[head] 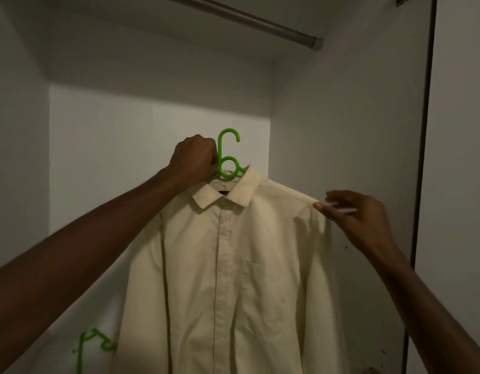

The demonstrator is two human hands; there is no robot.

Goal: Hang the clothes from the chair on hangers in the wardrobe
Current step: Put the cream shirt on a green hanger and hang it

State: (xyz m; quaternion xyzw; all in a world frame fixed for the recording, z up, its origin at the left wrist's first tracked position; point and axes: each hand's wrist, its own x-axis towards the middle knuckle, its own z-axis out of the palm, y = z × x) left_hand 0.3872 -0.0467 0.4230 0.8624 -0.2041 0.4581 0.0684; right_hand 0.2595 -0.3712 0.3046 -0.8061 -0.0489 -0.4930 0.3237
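Observation:
A cream button-up shirt [233, 265] hangs on a bright green plastic hanger [228, 155] inside the wardrobe, held up in front of me, below the rail. My left hand [194, 157] grips the hanger's neck just under its hook. My right hand [354, 214] pinches the shirt's right shoulder seam between thumb and fingers. The hanger's arms are hidden inside the shirt.
A grey metal rail [249, 20] crosses the top of the wardrobe, well above the hook. More green hangers [84, 346] lie at the lower left on the wardrobe's floor. The white side wall [341, 117] and a dark door edge [425, 157] stand at the right.

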